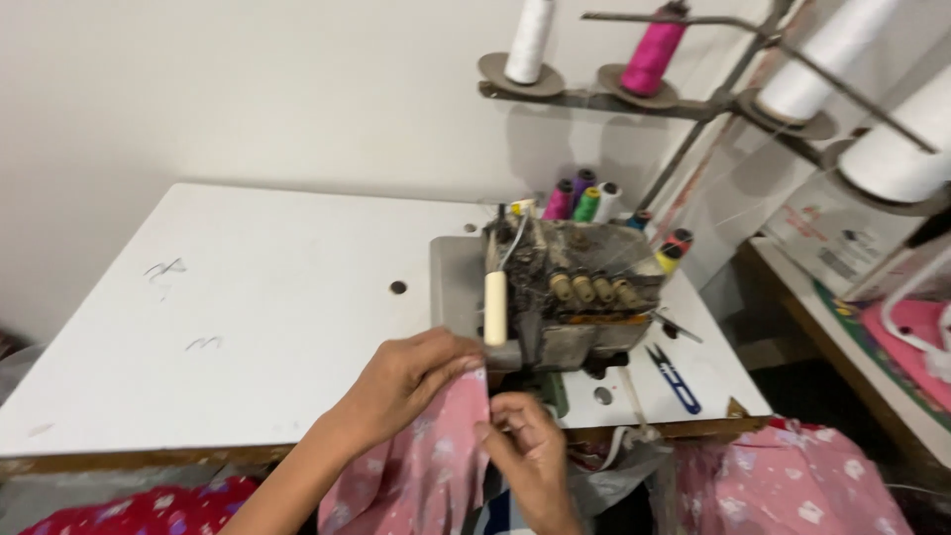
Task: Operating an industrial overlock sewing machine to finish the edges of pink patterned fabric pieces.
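Low in the frame's centre, the left hand (401, 381) reaches up-right with fingers curled closed; just right, the right hand (525, 451) pinches, fingertips together.

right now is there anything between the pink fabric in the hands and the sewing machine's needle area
Nothing visible stands between them. The left hand and right hand pinch the pink fabric at the front edge of the table, right before the sewing machine. The blue thread snips lie off to the right, clear of the path.
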